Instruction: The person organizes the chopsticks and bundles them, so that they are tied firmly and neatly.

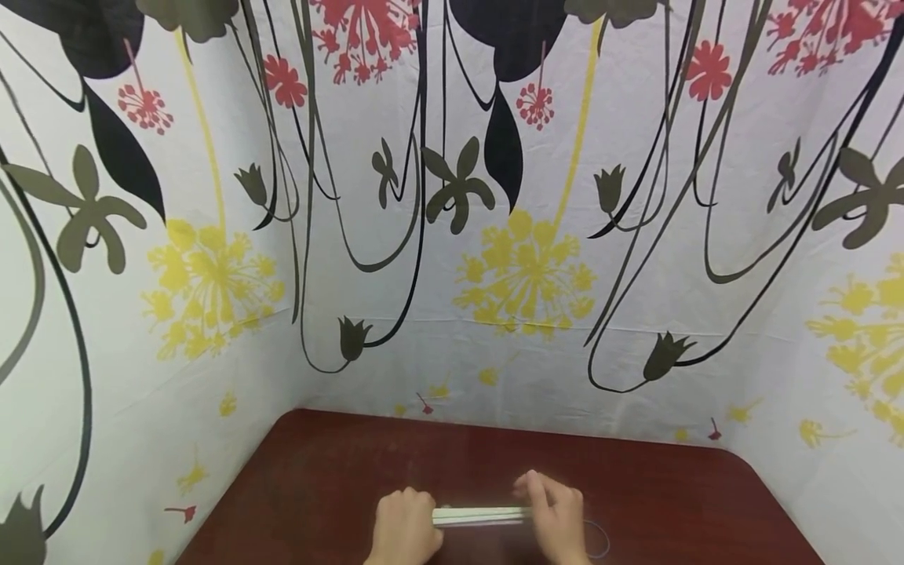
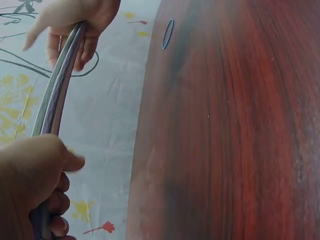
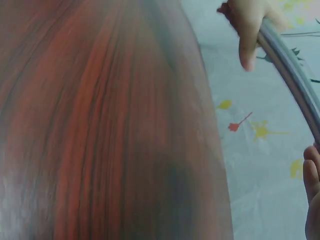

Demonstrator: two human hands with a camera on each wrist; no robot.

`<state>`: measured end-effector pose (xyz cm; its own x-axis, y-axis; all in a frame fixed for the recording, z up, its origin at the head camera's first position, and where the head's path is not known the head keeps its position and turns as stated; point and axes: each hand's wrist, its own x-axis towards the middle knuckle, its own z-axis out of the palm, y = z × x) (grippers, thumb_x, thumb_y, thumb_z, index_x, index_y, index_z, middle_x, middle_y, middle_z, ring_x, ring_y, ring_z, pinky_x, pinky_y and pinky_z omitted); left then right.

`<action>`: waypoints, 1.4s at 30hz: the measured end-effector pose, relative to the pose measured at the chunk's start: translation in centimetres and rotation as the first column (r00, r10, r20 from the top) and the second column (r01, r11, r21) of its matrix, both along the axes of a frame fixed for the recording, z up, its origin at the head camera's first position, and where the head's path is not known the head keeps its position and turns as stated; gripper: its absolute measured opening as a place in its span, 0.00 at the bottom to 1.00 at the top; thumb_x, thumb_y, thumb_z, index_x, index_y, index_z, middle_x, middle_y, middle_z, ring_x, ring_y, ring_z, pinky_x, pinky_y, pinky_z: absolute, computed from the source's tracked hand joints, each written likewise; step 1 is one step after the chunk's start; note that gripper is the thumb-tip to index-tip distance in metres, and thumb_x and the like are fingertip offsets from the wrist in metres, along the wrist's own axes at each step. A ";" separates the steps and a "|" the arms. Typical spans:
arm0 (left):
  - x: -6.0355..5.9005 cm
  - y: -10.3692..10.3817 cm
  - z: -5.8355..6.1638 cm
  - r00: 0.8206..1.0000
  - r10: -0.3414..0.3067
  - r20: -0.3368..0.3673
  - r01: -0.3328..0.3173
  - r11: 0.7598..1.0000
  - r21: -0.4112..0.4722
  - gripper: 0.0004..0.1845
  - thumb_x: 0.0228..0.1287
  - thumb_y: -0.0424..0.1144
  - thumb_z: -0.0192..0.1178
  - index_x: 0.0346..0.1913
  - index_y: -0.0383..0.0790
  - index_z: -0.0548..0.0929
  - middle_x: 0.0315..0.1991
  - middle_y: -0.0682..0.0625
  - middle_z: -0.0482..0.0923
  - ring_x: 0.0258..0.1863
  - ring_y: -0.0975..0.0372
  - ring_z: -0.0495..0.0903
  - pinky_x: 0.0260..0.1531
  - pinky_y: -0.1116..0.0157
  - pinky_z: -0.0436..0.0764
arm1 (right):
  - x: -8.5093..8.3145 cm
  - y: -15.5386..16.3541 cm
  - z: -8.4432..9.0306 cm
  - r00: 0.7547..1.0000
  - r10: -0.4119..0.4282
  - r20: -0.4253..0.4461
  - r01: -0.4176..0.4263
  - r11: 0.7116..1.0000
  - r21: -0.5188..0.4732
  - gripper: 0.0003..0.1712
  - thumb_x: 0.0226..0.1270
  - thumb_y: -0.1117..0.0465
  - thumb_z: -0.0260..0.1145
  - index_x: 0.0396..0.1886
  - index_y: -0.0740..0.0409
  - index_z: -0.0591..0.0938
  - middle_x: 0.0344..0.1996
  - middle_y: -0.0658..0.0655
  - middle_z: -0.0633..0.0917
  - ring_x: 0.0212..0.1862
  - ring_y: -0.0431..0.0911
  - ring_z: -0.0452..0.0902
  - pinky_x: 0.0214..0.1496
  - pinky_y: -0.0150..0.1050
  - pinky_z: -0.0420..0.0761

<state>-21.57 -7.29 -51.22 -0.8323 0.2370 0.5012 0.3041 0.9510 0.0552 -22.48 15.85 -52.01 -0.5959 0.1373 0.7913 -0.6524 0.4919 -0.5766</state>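
Watching the head view, I find the slim strips (image 1: pixel 480 516) low at 6 o'clock, the left hand (image 1: pixel 405 522) clasping their 9 o'clock end. In the left-wrist view, the right hand (image 2: pixel 82 25) meets the other end at 11 o'clock, whether gripping or only touching I cannot tell. The right-wrist view shows the strips at 2 o'clock; I'd hold firm and square their ends gently.

No readable text, labels, numbers or signs.
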 end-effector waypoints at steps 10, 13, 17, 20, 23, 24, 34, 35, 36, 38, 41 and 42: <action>-0.6 -0.3 -0.1 0.988 0.026 -0.155 -0.022 0.999 0.030 0.24 0.49 0.50 0.73 0.08 0.48 0.71 0.09 0.49 0.72 0.09 0.55 0.72 0.09 0.59 0.66 | -0.1 0.5 1.6 0.990 0.135 -0.048 -0.132 0.989 0.072 0.18 0.68 0.78 0.53 0.45 0.61 0.86 0.45 0.60 0.88 0.54 0.42 0.83 0.58 0.24 0.72; -0.6 -0.3 0.1 0.982 0.024 -0.187 -0.021 1.000 0.020 0.23 0.49 0.50 0.72 0.09 0.47 0.72 0.10 0.48 0.71 0.09 0.54 0.72 0.09 0.59 0.67 | 0.1 0.6 2.2 0.970 0.242 0.017 -0.242 0.969 0.042 0.22 0.75 0.75 0.43 0.56 0.68 0.81 0.56 0.61 0.84 0.67 0.37 0.72 0.66 0.24 0.63; -0.5 -0.1 0.4 0.981 0.038 -0.190 -0.033 0.999 0.027 0.24 0.50 0.52 0.73 0.09 0.46 0.73 0.10 0.48 0.72 0.09 0.55 0.72 0.10 0.59 0.67 | 0.3 0.8 2.9 0.904 0.426 0.033 -0.426 0.905 -0.006 0.28 0.80 0.71 0.30 0.63 0.77 0.73 0.62 0.64 0.79 0.72 0.36 0.64 0.69 0.26 0.58; -0.5 -0.1 0.5 0.982 0.041 -0.183 -0.036 0.999 0.029 0.25 0.51 0.52 0.72 0.09 0.46 0.72 0.09 0.49 0.71 0.09 0.55 0.71 0.10 0.60 0.67 | 0.3 1.1 3.1 0.853 0.520 0.050 -0.519 0.854 -0.023 0.31 0.81 0.67 0.24 0.65 0.81 0.68 0.65 0.69 0.76 0.74 0.38 0.62 0.70 0.27 0.56; -0.4 -0.2 0.4 0.985 0.039 -0.168 -0.036 0.999 0.020 0.27 0.51 0.52 0.72 0.08 0.47 0.69 0.08 0.50 0.69 0.08 0.56 0.69 0.09 0.60 0.65 | 0.4 1.4 3.2 0.820 0.562 0.114 -0.554 0.827 -0.092 0.34 0.82 0.62 0.21 0.67 0.82 0.65 0.68 0.67 0.74 0.74 0.37 0.61 0.69 0.26 0.56; -0.4 -0.3 0.3 0.986 0.036 -0.160 -0.034 0.999 0.016 0.28 0.52 0.52 0.71 0.07 0.48 0.67 0.08 0.50 0.68 0.07 0.57 0.67 0.09 0.61 0.65 | 0.5 1.5 3.1 0.819 0.558 0.136 -0.546 0.830 -0.118 0.34 0.82 0.60 0.21 0.68 0.81 0.64 0.69 0.63 0.74 0.74 0.36 0.60 0.69 0.26 0.56; -0.1 -0.2 0.4 0.993 0.016 -0.113 -0.012 0.999 0.038 0.26 0.52 0.50 0.71 0.08 0.48 0.69 0.08 0.50 0.69 0.08 0.57 0.70 0.10 0.61 0.67 | 0.3 1.4 3.0 0.806 0.571 0.157 -0.554 0.820 -0.145 0.36 0.83 0.55 0.19 0.73 0.77 0.59 0.71 0.49 0.72 0.74 0.37 0.60 0.68 0.26 0.53; -0.1 -0.2 0.4 0.993 0.019 -0.117 -0.015 0.999 0.035 0.25 0.52 0.50 0.71 0.08 0.48 0.69 0.08 0.50 0.69 0.08 0.57 0.69 0.10 0.61 0.67 | 0.2 1.5 3.0 0.789 0.591 0.168 -0.574 0.806 -0.141 0.37 0.83 0.54 0.18 0.73 0.76 0.57 0.72 0.50 0.71 0.74 0.37 0.59 0.68 0.26 0.53; -0.1 -0.3 0.4 0.992 0.023 -0.123 -0.020 0.999 0.030 0.26 0.51 0.50 0.71 0.08 0.47 0.69 0.08 0.50 0.69 0.08 0.57 0.69 0.10 0.61 0.67 | 0.2 1.6 3.0 0.771 0.612 0.177 -0.595 0.791 -0.141 0.38 0.83 0.53 0.18 0.73 0.77 0.56 0.72 0.50 0.70 0.75 0.37 0.58 0.68 0.26 0.52; -0.1 -0.5 0.3 0.993 0.023 -0.114 -0.020 1.000 0.023 0.26 0.51 0.50 0.71 0.08 0.49 0.67 0.08 0.51 0.67 0.08 0.58 0.67 0.09 0.61 0.65 | 0.2 1.8 3.1 0.748 0.640 0.179 -0.623 0.769 -0.146 0.38 0.82 0.52 0.17 0.74 0.78 0.54 0.73 0.50 0.68 0.75 0.37 0.56 0.68 0.26 0.52; -0.1 -0.6 0.4 0.994 0.020 -0.107 -0.018 1.000 0.018 0.27 0.52 0.49 0.71 0.07 0.49 0.65 0.07 0.52 0.66 0.07 0.59 0.66 0.09 0.62 0.64 | 0.3 1.8 3.3 0.734 0.656 0.175 -0.628 0.754 -0.192 0.39 0.82 0.49 0.16 0.75 0.76 0.51 0.73 0.48 0.67 0.76 0.37 0.54 0.68 0.27 0.51; 0.0 -0.5 0.5 0.995 0.020 -0.102 -0.019 1.000 0.017 0.28 0.52 0.49 0.71 0.07 0.49 0.64 0.07 0.52 0.66 0.07 0.59 0.66 0.09 0.62 0.64 | 0.3 1.7 3.4 0.734 0.657 0.171 -0.625 0.752 -0.209 0.40 0.82 0.48 0.16 0.76 0.75 0.51 0.73 0.47 0.67 0.76 0.37 0.54 0.68 0.27 0.51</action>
<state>-21.58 -7.83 -50.70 -0.7808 0.2122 0.5876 0.2903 0.9561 0.0405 -22.15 17.60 -48.57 -0.7338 -0.2515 0.6311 -0.6328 -0.0853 -0.7696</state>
